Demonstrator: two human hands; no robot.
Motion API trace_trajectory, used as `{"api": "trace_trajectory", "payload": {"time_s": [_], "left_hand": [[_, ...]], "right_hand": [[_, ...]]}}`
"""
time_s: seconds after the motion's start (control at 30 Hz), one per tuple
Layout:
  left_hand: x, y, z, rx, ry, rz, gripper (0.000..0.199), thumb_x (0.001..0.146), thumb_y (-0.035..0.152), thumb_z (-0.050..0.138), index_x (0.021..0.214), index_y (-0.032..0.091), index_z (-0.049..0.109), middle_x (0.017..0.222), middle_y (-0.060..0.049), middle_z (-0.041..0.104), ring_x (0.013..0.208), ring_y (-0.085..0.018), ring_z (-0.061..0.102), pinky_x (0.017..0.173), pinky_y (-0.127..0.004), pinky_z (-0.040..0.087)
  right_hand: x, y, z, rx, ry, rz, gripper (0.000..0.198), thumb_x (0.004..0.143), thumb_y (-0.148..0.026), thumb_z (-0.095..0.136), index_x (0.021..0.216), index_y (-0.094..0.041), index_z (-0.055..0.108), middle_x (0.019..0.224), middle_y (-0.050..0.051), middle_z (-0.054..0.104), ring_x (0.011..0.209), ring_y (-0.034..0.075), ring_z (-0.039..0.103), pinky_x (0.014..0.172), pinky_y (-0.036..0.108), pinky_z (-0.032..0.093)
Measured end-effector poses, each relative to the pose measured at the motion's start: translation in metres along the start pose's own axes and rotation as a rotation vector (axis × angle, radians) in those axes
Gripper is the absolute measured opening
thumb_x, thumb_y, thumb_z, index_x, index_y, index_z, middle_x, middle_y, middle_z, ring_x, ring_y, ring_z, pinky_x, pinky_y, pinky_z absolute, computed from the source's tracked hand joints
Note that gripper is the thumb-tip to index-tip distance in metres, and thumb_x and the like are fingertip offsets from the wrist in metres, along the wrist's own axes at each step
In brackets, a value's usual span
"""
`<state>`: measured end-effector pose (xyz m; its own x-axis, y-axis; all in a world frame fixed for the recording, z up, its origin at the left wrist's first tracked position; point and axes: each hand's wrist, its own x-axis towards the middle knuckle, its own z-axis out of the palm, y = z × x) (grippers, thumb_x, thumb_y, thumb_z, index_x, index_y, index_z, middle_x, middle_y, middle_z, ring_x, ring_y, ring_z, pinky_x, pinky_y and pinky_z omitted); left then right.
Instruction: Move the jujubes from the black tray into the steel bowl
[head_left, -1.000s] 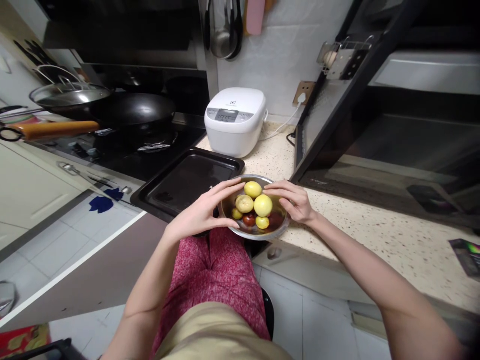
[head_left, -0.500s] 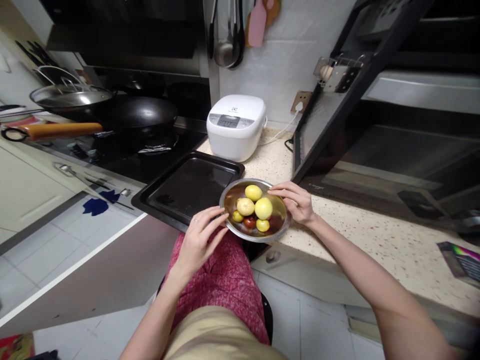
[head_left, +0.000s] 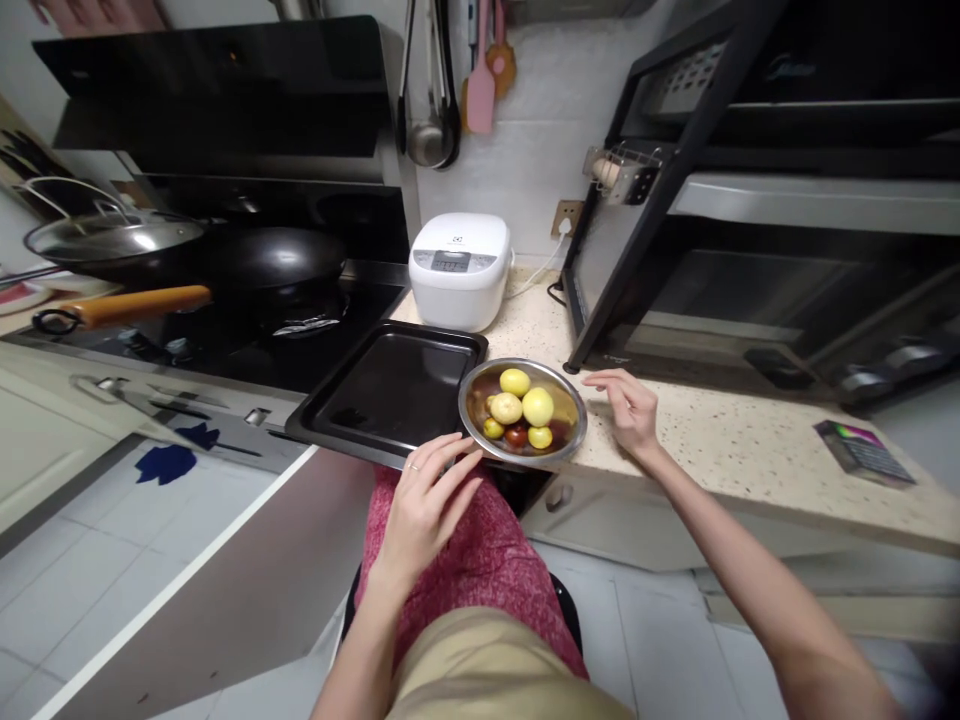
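Note:
A shallow steel bowl rests on the counter's front edge beside the black baking tray. Several round yellow pieces of produce lie in it, with one dark red, tomato-like piece among them. My left hand has its fingers stretched out, and the fingertips are at the bowl's lower left rim. Whether they touch it I cannot tell. To the right of the bowl, a small gap away, my right hand hangs above the counter, fingers loosely bent and nothing in them.
A white rice cooker stands behind the tray. At left, the stove holds a black wok with an orange handle and a lidded pan. A black-framed oven rack bounds the right side. A cabinet door stands open beside my legs.
My right hand has let go of the bowl's rim and moved off to the right. The left hand's fingers have loosened at the rim. The camera view has shifted.

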<state>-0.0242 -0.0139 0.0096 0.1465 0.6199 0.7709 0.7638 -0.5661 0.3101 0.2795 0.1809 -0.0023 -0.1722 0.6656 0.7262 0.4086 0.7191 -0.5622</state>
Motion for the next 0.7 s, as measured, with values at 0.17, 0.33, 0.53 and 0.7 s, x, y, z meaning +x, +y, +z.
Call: {"api": "trace_trajectory", "payload": {"time_s": [0.17,0.33,0.53,0.7], "left_hand": [[-0.006,-0.009,-0.017,-0.01,0.039,-0.038,0.037,0.098,0.014,0.066,0.134,0.023,0.064,0.13,-0.01,0.07,0.129,-0.026,0.062,0.109,-0.045,0.051],[-0.007,-0.012,-0.032,-0.016,0.066,-0.05,0.037,0.098,0.013,0.065,0.133,0.025,0.064,0.131,-0.009,0.069,0.131,-0.026,0.061,0.11,-0.048,0.051],[-0.007,-0.01,-0.046,-0.037,0.087,-0.071,0.036,0.099,0.015,0.064,0.133,0.028,0.064,0.133,-0.008,0.068,0.133,-0.028,0.059,0.111,-0.05,0.051],[-0.006,-0.009,-0.049,-0.025,0.025,-0.11,0.04,0.102,0.022,0.062,0.141,0.03,0.059,0.141,-0.01,0.062,0.139,-0.028,0.054,0.115,-0.051,0.049]], "right_hand": [[-0.014,-0.016,-0.008,0.146,-0.129,0.429,0.048,0.096,-0.062,0.056,0.093,-0.02,0.077,0.095,0.01,0.076,0.083,0.021,0.069,0.074,0.033,0.059],[-0.005,-0.029,-0.002,0.269,-0.269,0.74,0.044,0.091,-0.061,0.063,0.092,-0.017,0.072,0.077,0.007,0.074,0.065,0.018,0.068,0.06,0.03,0.06],[0.004,-0.051,0.008,0.264,-0.437,0.95,0.031,0.091,-0.046,0.07,0.088,-0.015,0.069,0.073,0.008,0.076,0.064,0.021,0.074,0.059,0.031,0.063],[0.007,-0.063,0.017,0.197,-0.525,1.053,0.018,0.087,-0.031,0.07,0.086,-0.013,0.07,0.061,0.008,0.074,0.048,0.019,0.068,0.046,0.026,0.057]]}}
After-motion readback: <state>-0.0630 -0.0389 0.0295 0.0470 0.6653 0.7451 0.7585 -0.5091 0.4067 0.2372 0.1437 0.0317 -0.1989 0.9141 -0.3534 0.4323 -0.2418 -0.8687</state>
